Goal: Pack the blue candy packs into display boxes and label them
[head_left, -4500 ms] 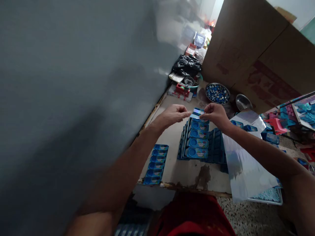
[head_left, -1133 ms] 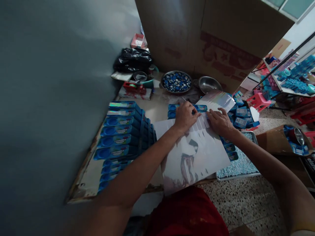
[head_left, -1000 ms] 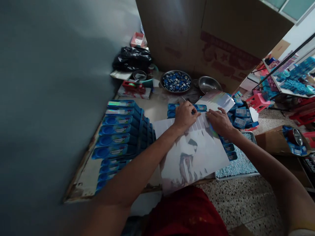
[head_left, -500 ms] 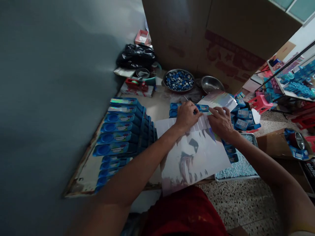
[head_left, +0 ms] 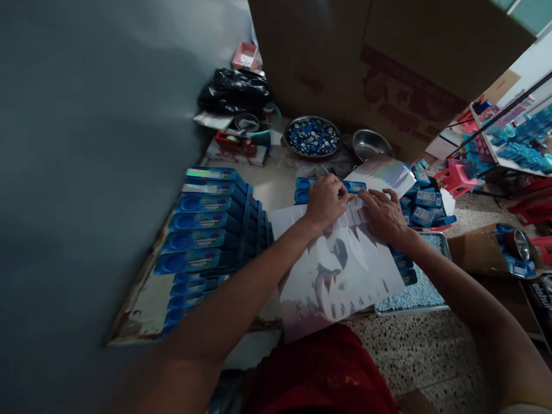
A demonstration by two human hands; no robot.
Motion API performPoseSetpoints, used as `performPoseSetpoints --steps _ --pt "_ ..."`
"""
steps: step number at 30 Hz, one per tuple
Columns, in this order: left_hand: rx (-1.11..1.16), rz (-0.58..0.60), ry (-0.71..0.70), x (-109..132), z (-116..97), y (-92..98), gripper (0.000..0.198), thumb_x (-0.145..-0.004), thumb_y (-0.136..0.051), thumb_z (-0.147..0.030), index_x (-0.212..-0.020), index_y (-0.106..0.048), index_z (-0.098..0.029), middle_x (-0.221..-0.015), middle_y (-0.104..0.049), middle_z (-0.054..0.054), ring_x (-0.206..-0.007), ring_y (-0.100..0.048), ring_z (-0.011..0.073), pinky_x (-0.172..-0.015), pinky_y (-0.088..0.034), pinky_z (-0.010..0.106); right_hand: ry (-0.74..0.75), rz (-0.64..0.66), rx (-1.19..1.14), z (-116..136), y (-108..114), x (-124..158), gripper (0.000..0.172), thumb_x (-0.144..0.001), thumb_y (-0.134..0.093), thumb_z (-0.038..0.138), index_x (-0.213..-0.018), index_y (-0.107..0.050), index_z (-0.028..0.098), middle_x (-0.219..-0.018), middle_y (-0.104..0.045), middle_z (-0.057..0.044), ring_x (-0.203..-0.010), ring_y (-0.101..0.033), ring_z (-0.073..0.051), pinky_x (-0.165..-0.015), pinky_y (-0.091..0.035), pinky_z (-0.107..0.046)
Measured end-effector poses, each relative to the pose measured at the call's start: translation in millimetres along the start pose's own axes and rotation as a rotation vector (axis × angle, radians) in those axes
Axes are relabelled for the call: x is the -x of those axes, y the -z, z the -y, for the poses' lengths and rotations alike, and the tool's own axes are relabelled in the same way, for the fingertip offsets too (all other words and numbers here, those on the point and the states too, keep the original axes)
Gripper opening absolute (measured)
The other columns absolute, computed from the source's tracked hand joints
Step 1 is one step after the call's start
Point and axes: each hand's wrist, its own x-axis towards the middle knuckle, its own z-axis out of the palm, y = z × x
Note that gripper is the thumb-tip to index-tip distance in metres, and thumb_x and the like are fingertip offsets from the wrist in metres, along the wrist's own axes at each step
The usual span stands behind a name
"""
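Mid-frame, left hand [head_left: 326,202] and right hand [head_left: 383,215] bend over the glossy sheet [head_left: 360,279] (gripping or not, I can't tell); a skewed tug might tear it.

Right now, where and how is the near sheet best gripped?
Probably pinch the sheet by its near-left corner, from above and below, coming in from the person's side: that corner seems to jut past the front of the table, leaving room beneath. The left hand and right hand are at its far edge.
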Motion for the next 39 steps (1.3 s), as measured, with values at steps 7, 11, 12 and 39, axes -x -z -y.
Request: performPoseSetpoints --steps 7,11,12,39 --pt "-0.004 -0.011 0.012 0.8 -1.6 2.2 0.017 -0.091 -0.074 -0.030 -0.077 -0.070 -0.021 -0.105 -0.070 0.010 -0.107 -0.062 0.0284 -0.099 -0.048 0.045 0.010 -0.014 0.010 7.3 7.4 13.4 0.040 -0.105 -0.046 0.014 -0.141 -0.063 0.017 -0.135 -0.076 -0.013 -0.131 -0.063 -0.027 -0.118 -0.028 -0.048" --pt "0.006 -0.003 0.024 0.8 -3.0 2.8 0.018 -0.091 -0.074 -0.031 -0.077 -0.070 -0.021 -0.105 -0.069 0.010 -0.109 -0.062 0.0291 -0.101 -0.047 0.046 -0.049 -0.053 -0.017 4.5 11.8 10.4 0.039 -0.106 -0.048 0.020 -0.141 -0.063 0.020 -0.139 -0.074 -0.011 -0.133 -0.060 -0.028 -0.113 -0.033 -0.047" --pt "0.010 0.001 0.027 0.8 -3.1 2.8 0.018 -0.091 -0.074 -0.031 -0.077 -0.070 -0.021 -0.105 -0.069 0.010 -0.110 -0.062 0.0291 -0.101 -0.047 0.046 -0.069 -0.049 -0.022 2.5 11.3 6.7 0.040 -0.106 -0.048 0.021 -0.143 -0.062 0.020 -0.138 -0.075 -0.012 -0.134 -0.059 -0.029 -0.112 -0.034 -0.047" --pt "0.363 0.309 -0.021 -3.5 -33.1 86.0 0.019 -0.087 -0.074 -0.039 -0.098 -0.082 -0.025 -0.094 -0.080 0.001 -0.083 -0.070 0.0210 -0.075 -0.054 0.031 -0.290 -0.138 -1.319 -8.7 38.7 -32.7 0.048 -0.086 -0.078 0.036 -0.127 -0.056 0.026 -0.078 -0.066 0.006 -0.065 -0.059 -0.013 -0.061 -0.046 -0.026"
